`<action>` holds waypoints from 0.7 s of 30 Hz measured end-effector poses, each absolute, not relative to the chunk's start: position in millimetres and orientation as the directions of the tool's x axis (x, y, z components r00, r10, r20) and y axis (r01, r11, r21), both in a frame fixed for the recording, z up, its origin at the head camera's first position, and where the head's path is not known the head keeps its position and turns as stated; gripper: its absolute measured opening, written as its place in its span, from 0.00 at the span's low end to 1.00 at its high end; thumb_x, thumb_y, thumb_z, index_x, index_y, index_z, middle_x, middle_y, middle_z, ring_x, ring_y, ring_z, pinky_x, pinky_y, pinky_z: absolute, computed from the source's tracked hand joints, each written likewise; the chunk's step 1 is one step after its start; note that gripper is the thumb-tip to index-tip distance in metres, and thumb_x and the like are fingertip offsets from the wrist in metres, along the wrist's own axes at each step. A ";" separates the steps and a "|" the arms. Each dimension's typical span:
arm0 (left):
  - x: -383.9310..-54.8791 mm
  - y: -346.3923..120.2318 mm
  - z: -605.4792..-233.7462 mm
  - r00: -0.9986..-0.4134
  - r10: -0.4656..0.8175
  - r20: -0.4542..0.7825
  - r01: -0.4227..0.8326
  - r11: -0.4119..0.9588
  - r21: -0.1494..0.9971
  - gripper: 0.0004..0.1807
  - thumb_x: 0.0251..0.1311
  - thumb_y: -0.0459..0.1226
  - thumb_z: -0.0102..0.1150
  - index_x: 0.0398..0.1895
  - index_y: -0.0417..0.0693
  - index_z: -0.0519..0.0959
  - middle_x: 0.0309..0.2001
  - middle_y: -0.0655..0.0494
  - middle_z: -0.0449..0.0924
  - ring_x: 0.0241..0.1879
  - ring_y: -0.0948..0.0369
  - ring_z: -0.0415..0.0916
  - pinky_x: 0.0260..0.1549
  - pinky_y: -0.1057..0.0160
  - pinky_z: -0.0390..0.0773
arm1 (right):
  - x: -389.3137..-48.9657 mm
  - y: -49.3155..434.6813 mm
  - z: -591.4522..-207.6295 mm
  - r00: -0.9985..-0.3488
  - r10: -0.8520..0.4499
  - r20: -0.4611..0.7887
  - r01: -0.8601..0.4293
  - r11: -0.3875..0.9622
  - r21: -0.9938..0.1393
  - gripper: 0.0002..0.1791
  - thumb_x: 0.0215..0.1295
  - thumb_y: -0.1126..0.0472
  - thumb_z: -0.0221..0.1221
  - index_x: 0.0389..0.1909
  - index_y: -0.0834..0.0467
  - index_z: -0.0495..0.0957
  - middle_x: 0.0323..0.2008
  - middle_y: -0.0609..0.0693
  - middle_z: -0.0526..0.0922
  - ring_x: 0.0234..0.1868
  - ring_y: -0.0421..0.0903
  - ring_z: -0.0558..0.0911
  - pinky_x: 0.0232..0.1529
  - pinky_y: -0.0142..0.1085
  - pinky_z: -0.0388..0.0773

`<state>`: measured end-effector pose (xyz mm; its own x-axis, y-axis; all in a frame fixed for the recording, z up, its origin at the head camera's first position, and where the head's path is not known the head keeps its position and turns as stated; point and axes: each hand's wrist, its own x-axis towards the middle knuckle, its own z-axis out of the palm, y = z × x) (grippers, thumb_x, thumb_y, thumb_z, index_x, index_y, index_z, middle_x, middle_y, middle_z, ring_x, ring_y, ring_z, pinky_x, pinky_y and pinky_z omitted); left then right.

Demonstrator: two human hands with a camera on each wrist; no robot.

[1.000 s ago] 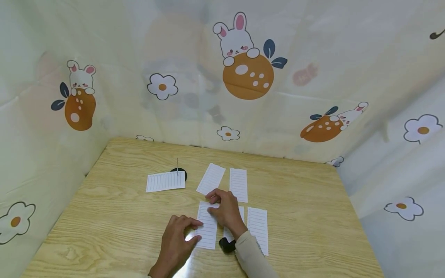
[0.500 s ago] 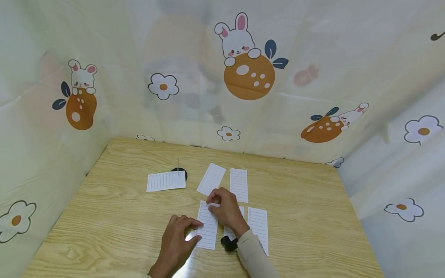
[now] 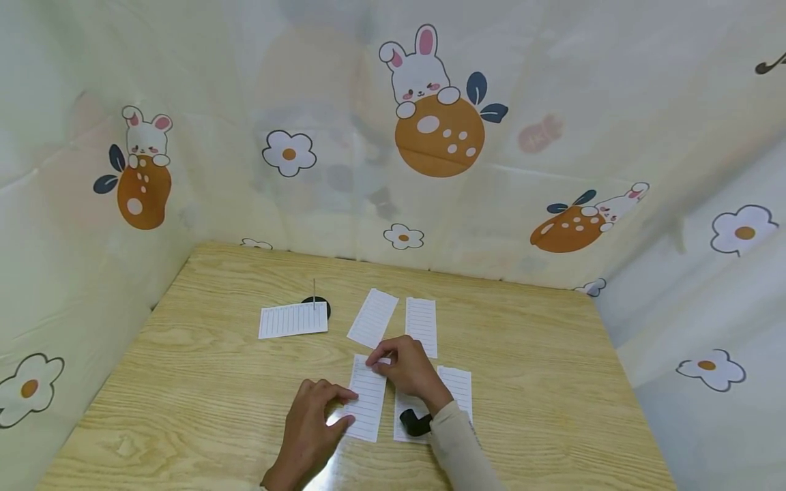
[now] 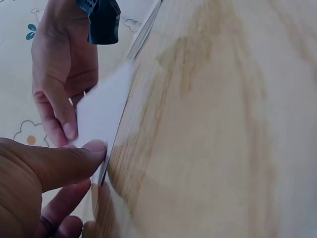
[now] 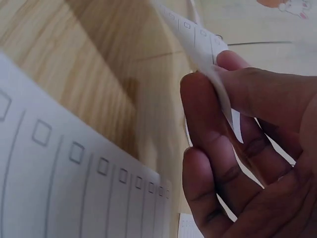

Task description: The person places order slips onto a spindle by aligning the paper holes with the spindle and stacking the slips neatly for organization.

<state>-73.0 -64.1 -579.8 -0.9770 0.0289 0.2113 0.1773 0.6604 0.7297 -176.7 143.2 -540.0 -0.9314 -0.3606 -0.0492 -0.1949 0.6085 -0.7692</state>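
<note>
A white lined sheet of paper with small checkboxes (image 3: 367, 402) is between my hands. My left hand (image 3: 310, 423) is at its left edge; in the left wrist view, the thumb lies on the paper (image 4: 101, 109) with fingers below it. My right hand (image 3: 405, 365) pinches the top of the sheet (image 5: 198, 44) between thumb and fingers, and the paper bends there. Another lined sheet (image 3: 408, 429) lies under the right wrist, partly hidden by it and by the black wrist camera (image 3: 414, 423).
Further back lie two lined sheets (image 3: 372, 318) side by side, and one more (image 3: 456, 382) is on the right. At the back left, a spike holder with a round black base (image 3: 327, 311) has a thin upright rod, which seems to pass through a sheet (image 3: 291, 322).
My right hand has shifted slightly to the right, its fingertips drawn closer together, and the pinched sheet leans a little that way. The left hand stays put.
</note>
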 end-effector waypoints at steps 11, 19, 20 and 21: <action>-71.3 -66.7 -577.4 -0.993 -0.005 0.118 0.095 0.567 0.818 0.21 0.49 0.35 0.83 0.42 0.72 0.88 0.42 0.77 0.85 0.40 0.67 0.69 0.42 0.66 0.73 | -175.7 152.2 -534.3 -0.934 -0.353 -0.051 -0.135 0.482 -0.866 0.09 0.65 0.69 0.70 0.34 0.50 0.92 0.38 0.48 0.92 0.19 0.34 0.65 0.22 0.27 0.63; -66.9 -68.9 -574.3 -0.999 -0.036 -0.021 -0.032 0.361 0.932 0.17 0.59 0.35 0.78 0.43 0.71 0.87 0.43 0.63 0.79 0.44 0.62 0.74 0.49 0.65 0.79 | -174.7 151.0 -536.7 -0.954 -0.298 -0.030 -0.097 0.401 -0.911 0.07 0.64 0.71 0.70 0.36 0.55 0.92 0.40 0.54 0.91 0.21 0.34 0.67 0.24 0.27 0.64; -66.2 -69.2 -573.4 -0.999 -0.035 -0.041 -0.050 0.330 0.943 0.16 0.60 0.36 0.77 0.43 0.70 0.87 0.44 0.60 0.78 0.45 0.61 0.75 0.50 0.64 0.79 | -174.6 151.1 -538.0 -0.956 -0.290 -0.031 -0.088 0.388 -0.918 0.07 0.64 0.70 0.70 0.36 0.55 0.92 0.40 0.54 0.91 0.21 0.35 0.67 0.24 0.27 0.64; -65.6 -69.5 -572.7 -0.998 -0.034 -0.059 -0.067 0.303 0.951 0.15 0.61 0.36 0.76 0.43 0.69 0.87 0.44 0.59 0.77 0.46 0.60 0.75 0.51 0.63 0.80 | -174.5 151.0 -539.1 -0.958 -0.284 -0.031 -0.081 0.373 -0.924 0.07 0.64 0.70 0.71 0.36 0.56 0.92 0.40 0.55 0.91 0.22 0.35 0.68 0.25 0.27 0.65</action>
<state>-65.6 -69.5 -572.7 -0.9976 -0.0342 -0.0594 -0.0670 0.3031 0.9506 -174.5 151.0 -539.1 -0.9584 -0.2838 -0.0306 -0.0809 0.3729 -0.9243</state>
